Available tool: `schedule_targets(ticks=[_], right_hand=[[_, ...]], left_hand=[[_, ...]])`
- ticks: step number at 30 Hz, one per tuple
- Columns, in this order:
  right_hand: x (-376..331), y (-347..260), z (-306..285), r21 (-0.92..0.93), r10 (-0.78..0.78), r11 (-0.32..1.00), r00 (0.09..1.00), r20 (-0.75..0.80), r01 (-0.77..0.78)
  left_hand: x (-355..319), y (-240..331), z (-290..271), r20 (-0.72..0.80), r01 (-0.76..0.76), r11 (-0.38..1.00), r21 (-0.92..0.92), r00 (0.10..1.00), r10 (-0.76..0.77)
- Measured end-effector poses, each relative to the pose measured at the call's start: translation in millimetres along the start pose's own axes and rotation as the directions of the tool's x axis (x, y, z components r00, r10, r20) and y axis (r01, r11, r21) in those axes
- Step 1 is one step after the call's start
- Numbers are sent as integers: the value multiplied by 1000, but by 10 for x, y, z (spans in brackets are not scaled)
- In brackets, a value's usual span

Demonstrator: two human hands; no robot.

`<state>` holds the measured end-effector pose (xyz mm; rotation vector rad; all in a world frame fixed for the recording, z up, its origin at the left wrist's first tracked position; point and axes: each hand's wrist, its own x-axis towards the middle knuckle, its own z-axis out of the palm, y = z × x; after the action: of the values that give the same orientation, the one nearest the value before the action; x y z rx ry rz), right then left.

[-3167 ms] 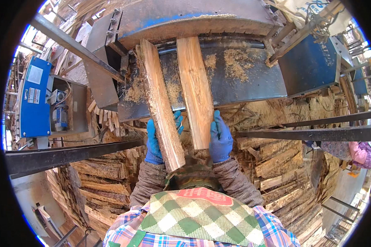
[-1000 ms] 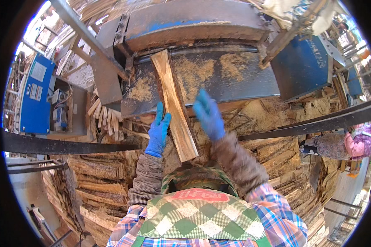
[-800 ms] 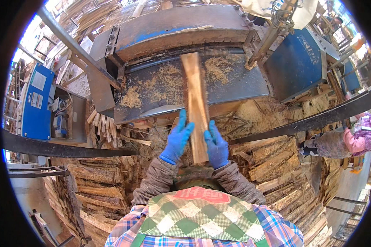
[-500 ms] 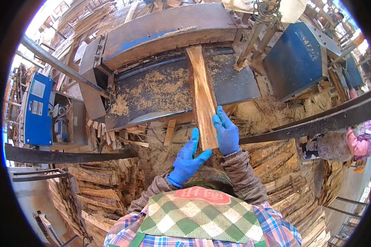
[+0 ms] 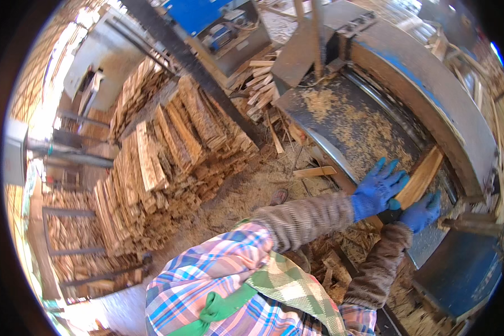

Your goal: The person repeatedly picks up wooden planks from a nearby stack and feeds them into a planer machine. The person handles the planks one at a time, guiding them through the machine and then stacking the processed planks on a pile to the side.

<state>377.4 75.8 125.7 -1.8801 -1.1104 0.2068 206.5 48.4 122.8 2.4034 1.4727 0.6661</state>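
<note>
Wood piece [image 5: 421, 176]: pale split slat, lying on the sawdust-strewn machine bed [image 5: 347, 120], far end toward the blue-edged hood [image 5: 425, 84].
Left hand [image 5: 378, 187]: blue glove, fingers spread, palm flat against the slat's near end.
Right hand [image 5: 423, 210]: blue glove, fingers curled at the slat's lower edge; grip itself not discernible.
Stage: slat placed on bed, feeding apparently under way, not yet fully under hood.
Stock: stacked split wood [image 5: 168, 157] at left, well apart.

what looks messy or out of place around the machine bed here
Sawdust is spilled thickly over the dark machine bed, and a loose wood strip lies askew on the floor beside it, apart from the neat stacks.
</note>
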Motion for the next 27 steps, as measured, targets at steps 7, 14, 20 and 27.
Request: schedule_targets(ticks=[7, 14, 20, 27], right_hand=[[0, -304, 6, 184, -51, 982, 998, 33, 44], [-2607, -1596, 1051, 475, -381, 879, 658, 649, 40], [-4758, -2822, 2028, 524, -521, 849, -53, 852, 72], [-6160, -3910, 3182, 433, -342, 868, -340, 876, 243]], left_hand=[[-761, -412, -468, -329, -47, 783, -621, 922, -205], [-3842, -2235, -585, 403, -369, -386, -845, 35, -915], [-5156, -3417, -1490, 329, -758, 37, -651, -327, -886], [-5373, -3533, -1998, 244, -787, -119, -606, -42, -969]])
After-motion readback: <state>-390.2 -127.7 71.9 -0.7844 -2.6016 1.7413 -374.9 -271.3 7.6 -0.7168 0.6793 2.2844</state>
